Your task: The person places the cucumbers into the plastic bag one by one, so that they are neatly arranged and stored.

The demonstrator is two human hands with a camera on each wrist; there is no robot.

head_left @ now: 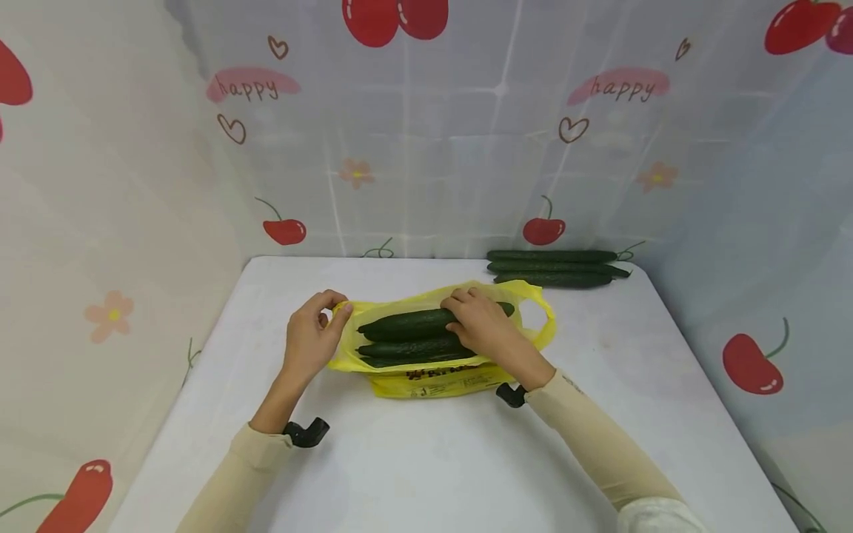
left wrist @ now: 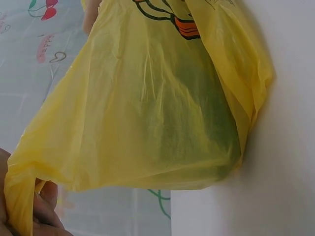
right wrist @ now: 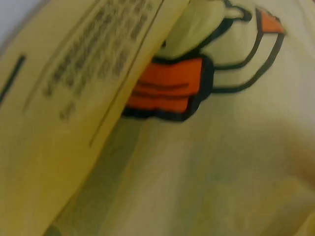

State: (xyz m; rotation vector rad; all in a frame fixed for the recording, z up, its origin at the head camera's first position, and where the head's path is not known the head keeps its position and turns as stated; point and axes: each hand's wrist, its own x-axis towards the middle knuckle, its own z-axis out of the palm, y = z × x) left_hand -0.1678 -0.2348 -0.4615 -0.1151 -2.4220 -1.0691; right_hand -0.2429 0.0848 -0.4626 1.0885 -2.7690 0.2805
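Observation:
A yellow plastic bag (head_left: pixel 440 385) lies on the table with its mouth spread open and several dark green cucumbers (head_left: pixel 403 326) lengthwise inside. At its left end, my left hand (head_left: pixel 312 337) pinches the bag's edge between thumb and fingers. In the left wrist view that hand (left wrist: pixel 47 209) grips the gathered yellow plastic, and the cucumbers show dimly through the film. My right hand (head_left: pixel 483 322) reaches into the mouth and holds the uppermost cucumber near its right end, fingers over its top. Printed yellow film (right wrist: pixel 167 157) fills the right wrist view and hides the right fingers.
Three more cucumbers (head_left: pixel 553 267) lie side by side at the back right of the white table (head_left: pixel 426 459). A curtain (head_left: pixel 426 148) with cherry prints hangs behind the table's back edge and along both sides. The bag's right handle loop (head_left: pixel 549 326) stands open beside my right hand.

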